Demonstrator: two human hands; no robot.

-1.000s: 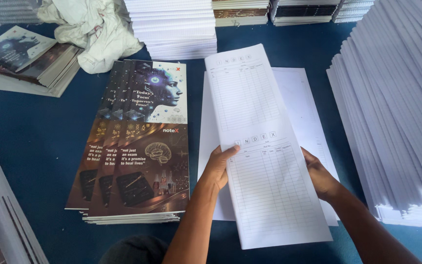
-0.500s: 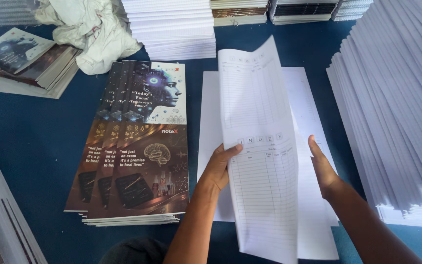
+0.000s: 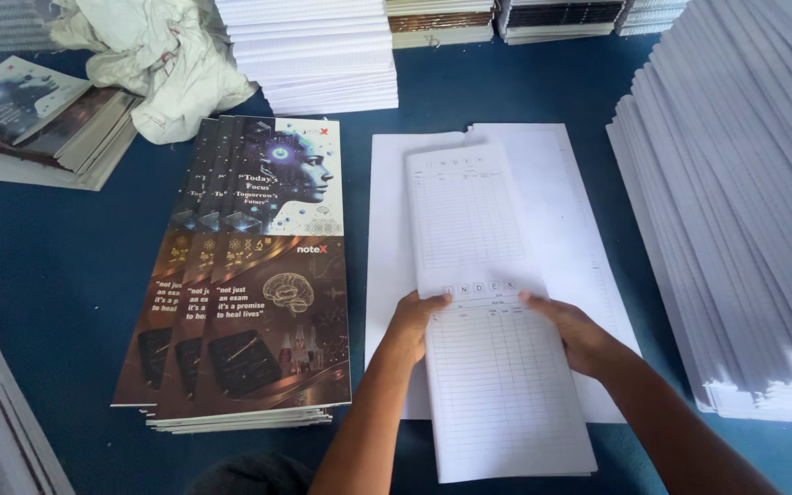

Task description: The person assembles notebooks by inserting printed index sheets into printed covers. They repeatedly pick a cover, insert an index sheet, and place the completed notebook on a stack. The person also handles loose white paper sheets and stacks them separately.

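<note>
A long white sheet printed with ruled tables lies folded narrow on top of larger blank white sheets on the blue surface. My left hand presses its left edge near the middle, thumb on the paper. My right hand grips its right edge opposite. To the left sits a fanned stack of glossy printed covers showing a dark head picture above and a brown brain picture below.
A tall slanted stack of white paper fills the right side. More white stacks stand at the back. A crumpled pale cloth and a pile of covers lie at the back left.
The sheet was lifted and turned over between my hands; now it lies flat and narrower on the blank sheets, with both hands pressing its edges.
</note>
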